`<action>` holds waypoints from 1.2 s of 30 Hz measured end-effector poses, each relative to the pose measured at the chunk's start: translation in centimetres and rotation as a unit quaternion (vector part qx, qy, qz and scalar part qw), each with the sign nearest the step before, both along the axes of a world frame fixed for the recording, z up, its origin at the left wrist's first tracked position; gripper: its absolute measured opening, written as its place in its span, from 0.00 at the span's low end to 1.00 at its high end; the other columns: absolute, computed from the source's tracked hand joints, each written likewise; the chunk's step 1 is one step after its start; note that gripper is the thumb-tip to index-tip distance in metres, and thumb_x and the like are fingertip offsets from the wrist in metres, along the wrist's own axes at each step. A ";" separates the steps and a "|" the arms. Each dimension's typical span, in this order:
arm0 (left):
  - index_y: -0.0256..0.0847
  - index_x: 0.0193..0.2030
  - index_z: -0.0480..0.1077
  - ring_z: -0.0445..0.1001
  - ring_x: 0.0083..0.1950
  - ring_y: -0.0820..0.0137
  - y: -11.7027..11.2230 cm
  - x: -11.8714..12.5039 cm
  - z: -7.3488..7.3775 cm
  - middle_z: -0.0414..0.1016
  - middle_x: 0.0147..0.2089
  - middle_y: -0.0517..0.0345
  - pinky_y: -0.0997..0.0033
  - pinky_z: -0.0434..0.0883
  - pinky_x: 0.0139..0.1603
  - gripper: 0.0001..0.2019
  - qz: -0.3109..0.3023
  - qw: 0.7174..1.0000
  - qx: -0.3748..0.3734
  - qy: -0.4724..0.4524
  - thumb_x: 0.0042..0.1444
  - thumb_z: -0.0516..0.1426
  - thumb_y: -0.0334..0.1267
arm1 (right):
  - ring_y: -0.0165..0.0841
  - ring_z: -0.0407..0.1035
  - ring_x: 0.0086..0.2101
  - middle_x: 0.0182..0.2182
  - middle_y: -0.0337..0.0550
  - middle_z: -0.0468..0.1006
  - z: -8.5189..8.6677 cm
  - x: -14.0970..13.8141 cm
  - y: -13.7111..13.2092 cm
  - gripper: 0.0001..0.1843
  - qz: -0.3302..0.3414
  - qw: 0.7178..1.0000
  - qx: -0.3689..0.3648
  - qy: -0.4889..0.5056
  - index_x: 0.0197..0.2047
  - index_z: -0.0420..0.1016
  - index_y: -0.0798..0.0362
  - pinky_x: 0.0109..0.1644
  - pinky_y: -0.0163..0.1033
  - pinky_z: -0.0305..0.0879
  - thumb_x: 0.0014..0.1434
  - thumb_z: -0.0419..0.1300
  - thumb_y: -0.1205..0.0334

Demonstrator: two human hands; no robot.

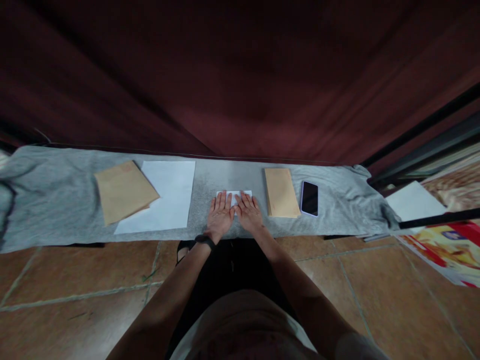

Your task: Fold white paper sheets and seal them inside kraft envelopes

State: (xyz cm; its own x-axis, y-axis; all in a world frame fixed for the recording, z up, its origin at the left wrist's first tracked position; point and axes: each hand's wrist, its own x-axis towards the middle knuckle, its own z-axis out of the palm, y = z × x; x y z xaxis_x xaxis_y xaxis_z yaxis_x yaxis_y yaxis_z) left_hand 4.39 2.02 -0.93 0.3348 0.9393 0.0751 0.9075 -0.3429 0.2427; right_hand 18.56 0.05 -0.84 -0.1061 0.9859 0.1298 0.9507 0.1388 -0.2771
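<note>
The white paper (pixel 234 195) lay on the grey cloth (pixel 229 175), near its front edge and in front of the person, partly covered by both hands. The left hand (pixel 220 218) was spread flat over its left part, the right hand (pixel 248 214) over its right part. Both were open, fingers stretched forward and palms down, with neither closed around anything; the thumbs came together near the middle. A dark band (pixel 205 241) circled the left wrist.

Just right of the hands lay a brown stack (pixel 282 192), its edges slightly fanned, with a phone (pixel 309 198) beside it, dark screen up. To the left lay a large white sheet (pixel 172 192), overlapped on its left side by brown paper (pixel 125 191), at least two pieces askew.

Dark red fabric (pixel 240 95) hung beyond the cloth. A printed box (pixel 452 250) stood at far right, above the tiled floor (pixel 112 270).
</note>
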 end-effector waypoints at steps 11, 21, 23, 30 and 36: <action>0.35 0.76 0.49 0.43 0.79 0.56 0.1 -0.8 -0.2 0.46 0.79 0.44 0.47 0.47 0.76 0.31 0.027 1.000 0.015 0.002 0.71 0.42 0.46 | 0.44 0.52 0.70 0.72 0.52 0.56 -0.6 0.9 0.0 0.28 -0.043 0.999 0.026 -0.010 0.73 0.57 0.52 0.73 0.56 0.46 0.74 0.46 0.53; 0.31 0.76 0.49 0.47 0.78 0.58 -0.2 -1.7 -0.1 0.51 0.77 0.43 0.49 0.45 0.77 0.32 0.042 0.999 0.025 0.000 0.71 0.40 0.46 | 0.44 0.52 0.70 0.71 0.53 0.58 -0.8 1.8 -0.4 0.30 -0.058 0.998 0.033 -0.015 0.74 0.56 0.55 0.73 0.56 0.46 0.74 0.46 0.52; 0.31 0.76 0.49 0.47 0.78 0.58 -0.2 -1.9 -0.1 0.52 0.77 0.43 0.49 0.45 0.77 0.32 0.045 0.999 0.023 0.004 0.71 0.39 0.46 | 0.44 0.53 0.70 0.71 0.52 0.58 -0.8 1.9 -0.5 0.30 -0.060 0.998 0.033 -0.016 0.74 0.55 0.56 0.73 0.55 0.46 0.74 0.46 0.52; 0.29 0.76 0.49 0.47 0.79 0.59 -0.5 -2.5 -0.3 0.52 0.77 0.42 0.48 0.46 0.77 0.32 0.055 0.998 0.021 0.004 0.71 0.38 0.45 | 0.45 0.53 0.70 0.71 0.54 0.58 -0.7 2.1 -0.6 0.30 -0.059 0.998 0.034 -0.010 0.74 0.55 0.58 0.73 0.56 0.47 0.74 0.44 0.53; 0.33 0.76 0.49 0.48 0.78 0.59 -0.9 -3.3 -0.6 0.53 0.76 0.45 0.48 0.46 0.77 0.31 0.064 0.997 0.033 -0.002 0.70 0.39 0.43 | 0.44 0.53 0.69 0.71 0.52 0.59 -0.6 2.1 -0.7 0.30 -0.063 0.997 0.034 -0.002 0.74 0.54 0.56 0.72 0.55 0.47 0.74 0.43 0.55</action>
State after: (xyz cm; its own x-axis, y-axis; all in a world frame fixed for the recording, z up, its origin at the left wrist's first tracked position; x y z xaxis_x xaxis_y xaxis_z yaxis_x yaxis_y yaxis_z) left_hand 1.12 1.15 -1.54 0.2121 0.9672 0.1395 0.9441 -0.2397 0.2263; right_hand 20.63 -0.61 -1.46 0.0181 0.9803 0.1967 0.9629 0.0359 -0.2675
